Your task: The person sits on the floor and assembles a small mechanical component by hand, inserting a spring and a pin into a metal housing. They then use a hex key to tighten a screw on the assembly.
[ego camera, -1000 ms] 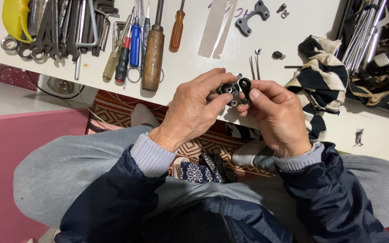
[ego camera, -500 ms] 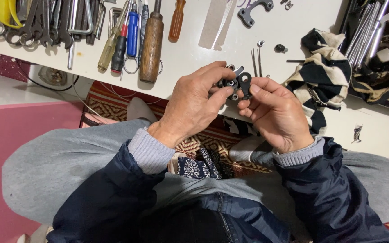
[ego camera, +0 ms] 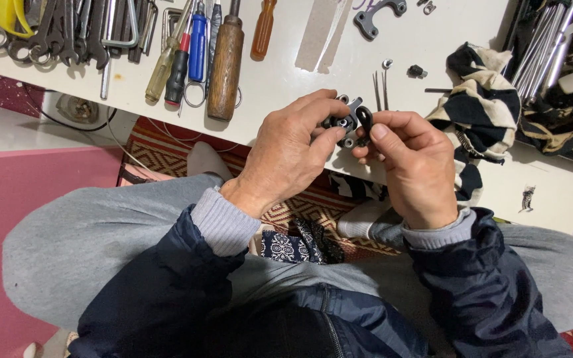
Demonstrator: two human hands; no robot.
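Note:
My left hand (ego camera: pixel 293 149) and my right hand (ego camera: pixel 412 166) meet over the front edge of a white board (ego camera: pixel 280 79), both pinching a small dark metal part (ego camera: pixel 349 121) with round holes and a silver fitting. My left thumb and fingers wrap its left side. My right thumb presses on its right end. The part's underside is hidden by my fingers. I sit cross-legged in grey trousers and a dark jacket.
Screwdrivers (ego camera: pixel 197 46), a wooden-handled tool (ego camera: pixel 225 63) and several spanners (ego camera: pixel 67 33) lie along the board's far left. A grey bracket (ego camera: pixel 376 16), two thin pins (ego camera: pixel 379 89), a small nut (ego camera: pixel 417 70) and a striped cloth (ego camera: pixel 479 99) lie to the right. Metal rods (ego camera: pixel 542 46) are at far right.
Both hands stayed together on the small part, with my fingers shifting slightly on it. The view drifted a little, so the board and tools sit slightly higher and to the left.

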